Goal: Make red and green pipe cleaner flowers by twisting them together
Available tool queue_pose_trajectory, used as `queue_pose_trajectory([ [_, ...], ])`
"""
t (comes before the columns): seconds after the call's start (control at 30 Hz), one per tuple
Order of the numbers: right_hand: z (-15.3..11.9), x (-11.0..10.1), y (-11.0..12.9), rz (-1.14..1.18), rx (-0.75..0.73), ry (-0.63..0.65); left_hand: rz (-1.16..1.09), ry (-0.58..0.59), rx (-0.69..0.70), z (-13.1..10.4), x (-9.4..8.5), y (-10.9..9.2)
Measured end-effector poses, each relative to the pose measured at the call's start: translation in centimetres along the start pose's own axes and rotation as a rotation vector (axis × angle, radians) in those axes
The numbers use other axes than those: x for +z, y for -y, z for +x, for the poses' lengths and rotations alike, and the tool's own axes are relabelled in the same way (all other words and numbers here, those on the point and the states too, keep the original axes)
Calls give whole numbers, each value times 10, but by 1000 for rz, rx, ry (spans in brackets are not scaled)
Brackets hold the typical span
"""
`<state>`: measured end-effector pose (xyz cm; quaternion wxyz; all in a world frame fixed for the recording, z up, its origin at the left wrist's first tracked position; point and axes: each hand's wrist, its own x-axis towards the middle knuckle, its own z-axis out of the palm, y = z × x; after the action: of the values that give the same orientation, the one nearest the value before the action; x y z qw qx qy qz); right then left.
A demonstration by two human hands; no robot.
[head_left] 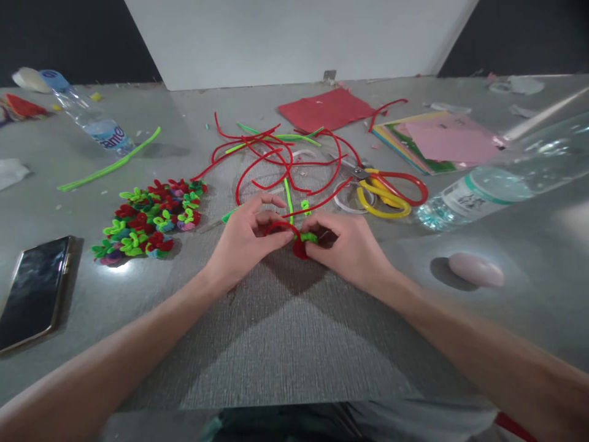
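Both hands meet over the middle of the grey table. My left hand (251,233) pinches a red pipe cleaner (280,225) that curves over toward the other hand. Between the fingertips of my right hand (343,245) is a small red and green pipe-cleaner piece (301,247), partly hidden by the fingers. Just beyond the hands lie a tiny green curl (305,206), a straight green pipe cleaner (288,193) and a loose tangle of red pipe cleaners (289,162). Left of my left hand sits a cluster of finished-looking red and green pipe-cleaner pieces (147,218).
Yellow-and-red-handled scissors (386,190) lie right of the tangle, near a large tilted-looking bottle (483,190) and a pink oval object (477,270). Coloured sheets (453,141) and red felt (326,109) are farther back. A phone (35,288) and a small bottle (99,120) are leftward.
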<state>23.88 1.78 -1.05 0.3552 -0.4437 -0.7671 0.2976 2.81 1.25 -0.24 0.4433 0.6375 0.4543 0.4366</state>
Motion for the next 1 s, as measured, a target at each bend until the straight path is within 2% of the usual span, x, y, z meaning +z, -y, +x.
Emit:
queue_pose_trajectory([
  [0.07, -1, -1, 0, -50, -14, -19, 262, -207, 253, -8, 0, -3],
  [0.1, -2, -2, 1, -57, -20, -39, 406, -273, 413, -12, 0, -5],
  [0.13, -2, -2, 3, -60, -32, -65, 517, -300, 585, -16, 1, -7],
  [0.17, -2, -3, 5, -72, -53, -99, 581, -251, 693, -20, 2, -8],
  [0.2, -3, -3, 7, -87, -81, -138, 585, -181, 740, -23, 3, -9],
  [0.23, -3, -3, 10, -104, -111, -164, 583, -104, 685, -24, 5, -10],
  [0.27, -3, -3, 12, -120, -137, -189, 586, -63, 548, -24, 7, -9],
  [0.33, -3, -3, 15, -138, -168, -200, 501, -39, 306, -20, 11, -7],
  [0.43, -5, -1, 16, -157, -192, -192, 293, 8, 131, -13, 13, -4],
  [0.57, -6, 1, 16, -170, -216, -188, 94, 59, 19, -10, 13, -4],
  [0.7, -6, 1, 16, -148, -180, -196, -14, 80, -52, -9, 14, -4],
  [1.0, -3, 2, 14, -50, -90, -139, 22, 49, -68, -8, 14, -1],
])
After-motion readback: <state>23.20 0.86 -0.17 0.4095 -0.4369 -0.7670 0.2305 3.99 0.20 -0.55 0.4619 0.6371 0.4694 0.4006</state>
